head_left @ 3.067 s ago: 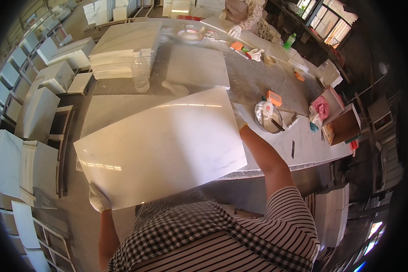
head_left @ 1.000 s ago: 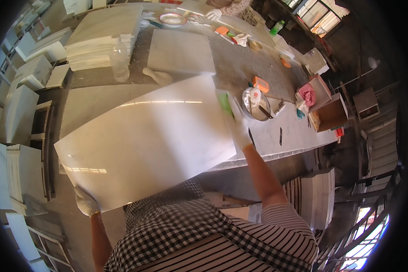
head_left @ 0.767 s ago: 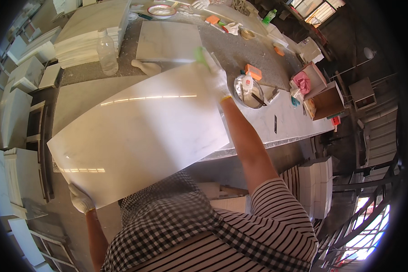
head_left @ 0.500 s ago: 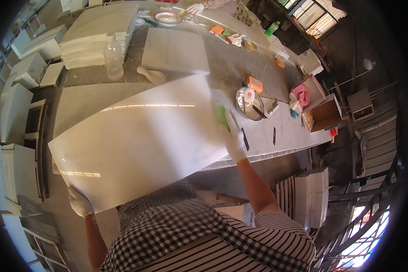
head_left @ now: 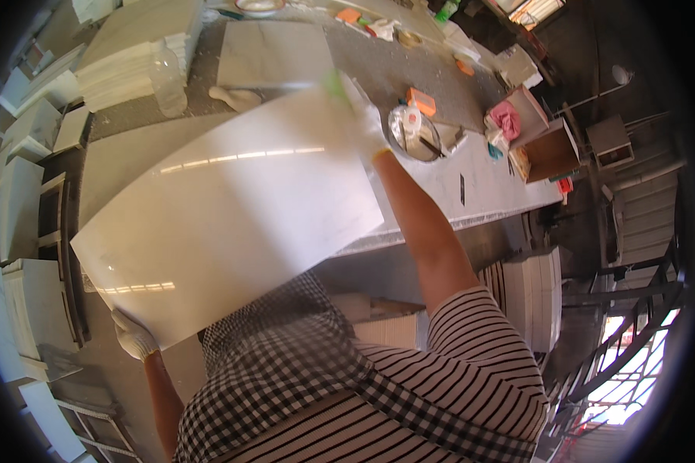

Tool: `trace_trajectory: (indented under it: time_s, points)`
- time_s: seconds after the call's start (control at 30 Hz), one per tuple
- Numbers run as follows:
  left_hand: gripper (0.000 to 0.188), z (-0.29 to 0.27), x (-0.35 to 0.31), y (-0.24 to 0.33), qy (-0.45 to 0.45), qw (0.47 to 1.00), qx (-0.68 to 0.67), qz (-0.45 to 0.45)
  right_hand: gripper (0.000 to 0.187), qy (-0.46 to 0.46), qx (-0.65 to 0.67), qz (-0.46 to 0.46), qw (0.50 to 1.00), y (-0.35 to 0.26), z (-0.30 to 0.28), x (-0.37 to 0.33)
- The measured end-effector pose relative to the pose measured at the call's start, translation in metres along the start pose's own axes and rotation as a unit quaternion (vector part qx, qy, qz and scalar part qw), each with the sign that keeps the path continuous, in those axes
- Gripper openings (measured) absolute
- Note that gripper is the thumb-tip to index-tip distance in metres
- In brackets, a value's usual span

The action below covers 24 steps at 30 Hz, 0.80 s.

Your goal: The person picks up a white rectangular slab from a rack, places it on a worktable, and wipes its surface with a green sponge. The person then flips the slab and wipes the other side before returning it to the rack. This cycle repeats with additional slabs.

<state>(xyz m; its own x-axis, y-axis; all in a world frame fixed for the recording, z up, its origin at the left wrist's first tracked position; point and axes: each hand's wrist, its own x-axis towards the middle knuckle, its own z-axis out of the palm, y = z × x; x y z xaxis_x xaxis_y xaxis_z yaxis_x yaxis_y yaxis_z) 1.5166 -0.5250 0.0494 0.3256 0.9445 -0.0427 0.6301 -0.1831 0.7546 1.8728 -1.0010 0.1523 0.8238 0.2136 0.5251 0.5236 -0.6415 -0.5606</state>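
Observation:
A glossy white marble-like tile (head_left: pixel 224 224) is tilted up before me, reflecting a row of lights. My left hand (head_left: pixel 135 337), in a white glove, grips its near left edge; some of the fingers are hidden behind the tile. At the far right corner my gloved right hand (head_left: pixel 365 127) is smeared by motion. It holds a green pad (head_left: pixel 334 85) against or close to the tile's right edge; the blur hides the pad's exact kind and whether it touches.
A metal bowl (head_left: pixel 417 135) and an orange block (head_left: pixel 421 101) are right of the tile. Beyond it lie another tile (head_left: pixel 274 55), a clear bottle (head_left: pixel 167 81) and a tile stack (head_left: pixel 135 58). An open cardboard box (head_left: pixel 552 152) sits at the table's right end.
My right hand has slid the green pad along the tile's right edge, away from me to the far corner. My left hand keeps its grip. The head view has shifted slightly.

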Motion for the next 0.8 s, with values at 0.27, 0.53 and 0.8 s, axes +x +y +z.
trace_trajectory:
  time_s: [0.27,0.53,0.8]
  points:
    - [0.069,-0.001,0.002,-0.005,-0.022,1.0,0.013,0.004,0.057,-0.093,0.058,0.134,0.985,-0.028,-0.061,-0.145]
    - [0.072,0.0,0.006,-0.008,-0.017,0.999,0.035,-0.029,0.055,-0.068,-0.004,0.183,0.981,-0.059,-0.079,-0.212]
    - [0.072,-0.002,0.004,-0.003,-0.017,0.999,0.031,-0.028,0.052,-0.062,0.121,0.137,0.981,-0.005,-0.037,-0.107]
